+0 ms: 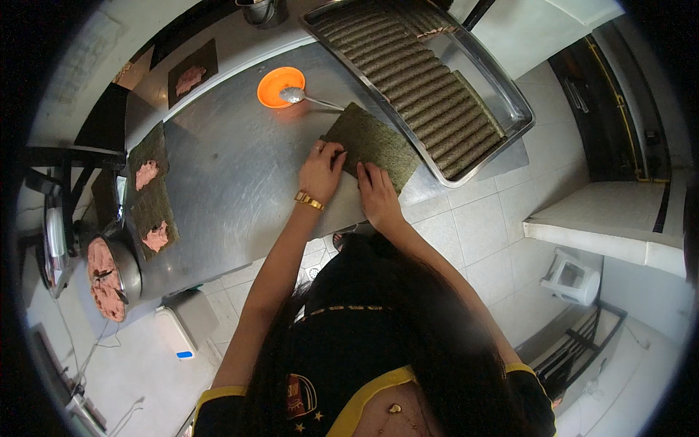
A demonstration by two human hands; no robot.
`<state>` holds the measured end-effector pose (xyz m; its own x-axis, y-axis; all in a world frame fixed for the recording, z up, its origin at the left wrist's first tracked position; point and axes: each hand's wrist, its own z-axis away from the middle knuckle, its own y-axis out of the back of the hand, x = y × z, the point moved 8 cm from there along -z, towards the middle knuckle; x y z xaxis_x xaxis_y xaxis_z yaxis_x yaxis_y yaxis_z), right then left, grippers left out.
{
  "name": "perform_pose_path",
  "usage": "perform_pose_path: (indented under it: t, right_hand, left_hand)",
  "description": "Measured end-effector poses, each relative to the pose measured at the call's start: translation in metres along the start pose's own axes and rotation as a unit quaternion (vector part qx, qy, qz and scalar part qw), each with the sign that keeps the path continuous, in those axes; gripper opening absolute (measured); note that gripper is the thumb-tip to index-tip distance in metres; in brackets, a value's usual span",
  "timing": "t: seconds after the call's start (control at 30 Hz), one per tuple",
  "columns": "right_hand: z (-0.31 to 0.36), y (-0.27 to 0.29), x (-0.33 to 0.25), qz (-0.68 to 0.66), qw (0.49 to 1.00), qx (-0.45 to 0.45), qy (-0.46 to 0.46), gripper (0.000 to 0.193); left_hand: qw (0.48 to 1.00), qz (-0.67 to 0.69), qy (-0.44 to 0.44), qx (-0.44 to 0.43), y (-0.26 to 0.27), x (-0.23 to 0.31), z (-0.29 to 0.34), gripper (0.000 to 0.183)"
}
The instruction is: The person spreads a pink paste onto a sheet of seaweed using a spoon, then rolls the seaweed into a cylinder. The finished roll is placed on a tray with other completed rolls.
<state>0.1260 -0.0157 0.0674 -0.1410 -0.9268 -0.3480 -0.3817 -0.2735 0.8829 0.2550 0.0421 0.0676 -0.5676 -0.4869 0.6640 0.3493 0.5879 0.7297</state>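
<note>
A dark green seaweed sheet (377, 137) lies on the metal table near its front edge, turned at a slant. My left hand (319, 173), with a gold watch at the wrist, has its fingers bent and closed on the sheet's left edge. On the sheet's near edge, the curled fingers of my right hand (377, 195) press down. Any filling under my fingers is hidden. Just beyond the sheet, a metal spoon (293, 95) rests with its bowl end on an orange bowl (269, 80) and its handle reaching toward the sheet.
At the right, a metal tray (526, 120) holds rows of rolled seaweed. More seaweed sheets (156, 197) with pink paste lie at the left, another (207, 58) farther back. A pot (129, 273) of pink paste stands at the left edge. A steel table (233, 182) spans the middle.
</note>
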Motion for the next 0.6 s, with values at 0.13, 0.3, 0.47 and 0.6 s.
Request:
perform_pose_path:
  t: [0.13, 0.3, 0.47, 0.6]
  right_hand:
    - [-0.003, 0.001, 0.004, -0.02, 1.0, 0.019, -0.013, 0.048]
    - [-0.007, 0.005, 0.007, -0.065, 0.996, 0.036, -0.048, 0.043]
    - [-0.013, 0.004, 0.011, -0.059, 0.994, 0.029, -0.083, 0.037]
    - [-0.013, -0.002, 0.017, -0.042, 0.994, 0.032, -0.091, 0.038]
  left_hand:
    - [0.976, -0.074, -0.202, -0.027, 0.006, 0.021, 0.014, 0.023]
    - [0.948, -0.125, -0.285, -0.071, 0.001, 0.02, 0.018, 0.034]
    - [0.921, -0.172, -0.328, -0.117, -0.007, 0.018, 0.007, 0.035]
    - [0.903, -0.179, -0.36, -0.149, -0.011, 0.019, 0.0, 0.033]
